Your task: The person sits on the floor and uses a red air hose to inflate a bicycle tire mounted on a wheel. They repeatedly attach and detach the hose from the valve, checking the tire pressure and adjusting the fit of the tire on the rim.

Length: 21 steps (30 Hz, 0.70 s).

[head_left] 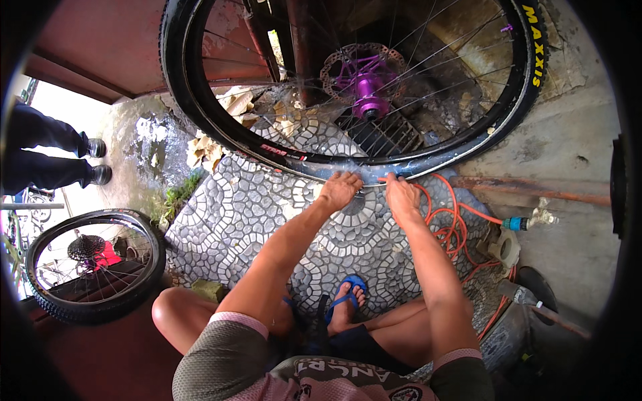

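Observation:
A large bicycle wheel [438,168] with a black tyre, purple hub [369,97] and disc rotor [331,75] stands in front of me. My left hand [342,190] lies against the lower edge of its tyre, fingers extended. Beside it, my right hand [402,199] is closed around the end of a thin orange hose [447,179], whose tip points left along the tyre. A pale, misty patch like water spray shows on the tyre above my left hand. The hose loops down to the right of my right hand.
A second bicycle wheel [157,257] with a cassette leans at the left. Someone's dark-trousered legs [50,157] stand at the far left. A drain grate [381,137] lies behind the wheel. A tap with a teal connector [515,223] is at the right. Pebble mosaic [247,214] covers the ground.

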### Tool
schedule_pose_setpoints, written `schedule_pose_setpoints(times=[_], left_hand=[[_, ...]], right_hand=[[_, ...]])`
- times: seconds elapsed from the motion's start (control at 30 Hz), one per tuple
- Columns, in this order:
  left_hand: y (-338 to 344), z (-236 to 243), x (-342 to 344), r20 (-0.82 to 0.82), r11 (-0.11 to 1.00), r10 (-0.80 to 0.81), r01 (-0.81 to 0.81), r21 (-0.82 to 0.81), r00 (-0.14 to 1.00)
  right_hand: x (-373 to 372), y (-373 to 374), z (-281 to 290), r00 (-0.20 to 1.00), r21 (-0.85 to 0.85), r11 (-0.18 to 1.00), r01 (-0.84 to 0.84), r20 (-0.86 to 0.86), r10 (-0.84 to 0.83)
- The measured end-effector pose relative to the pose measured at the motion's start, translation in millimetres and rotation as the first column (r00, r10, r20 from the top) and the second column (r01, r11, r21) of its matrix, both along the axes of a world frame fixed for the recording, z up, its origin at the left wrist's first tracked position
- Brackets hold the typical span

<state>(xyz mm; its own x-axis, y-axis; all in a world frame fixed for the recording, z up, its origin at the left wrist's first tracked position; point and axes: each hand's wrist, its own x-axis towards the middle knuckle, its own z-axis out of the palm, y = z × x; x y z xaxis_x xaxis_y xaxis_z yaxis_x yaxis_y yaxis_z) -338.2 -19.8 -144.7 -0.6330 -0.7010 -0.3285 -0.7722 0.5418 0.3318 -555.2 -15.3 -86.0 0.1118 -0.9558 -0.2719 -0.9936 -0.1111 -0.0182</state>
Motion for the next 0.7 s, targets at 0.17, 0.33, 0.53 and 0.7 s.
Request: schedule_pose_setpoints(times=[0.17, 0.33, 0.53, 0.7], left_hand=[[-2, 8, 66, 0.165, 0.997, 0.083, -0.084, -0.003, 0.983], [-19, 46, 143, 0.450, 0.983, 0.091, -0.152, 0.103, 0.888], [-22, 38, 108, 0.326, 0.976, -0.017, -0.055, 0.210, 0.945], [12, -20, 26, -0.243, 0.981, 0.190, -0.177, 0.077, 0.951]], right_hand=[[16, -5, 1, 0.998, 0.003, 1.000, 0.014, 0.057, -0.014], [28, 1, -5, 0.996, 0.015, 1.000, 0.017, 0.086, -0.018], [26, 4, -5, 0.991, 0.018, 0.996, 0.085, 0.102, -0.087], [33, 4, -6, 0.980, 0.051, 0.995, 0.081, 0.176, -0.089]])
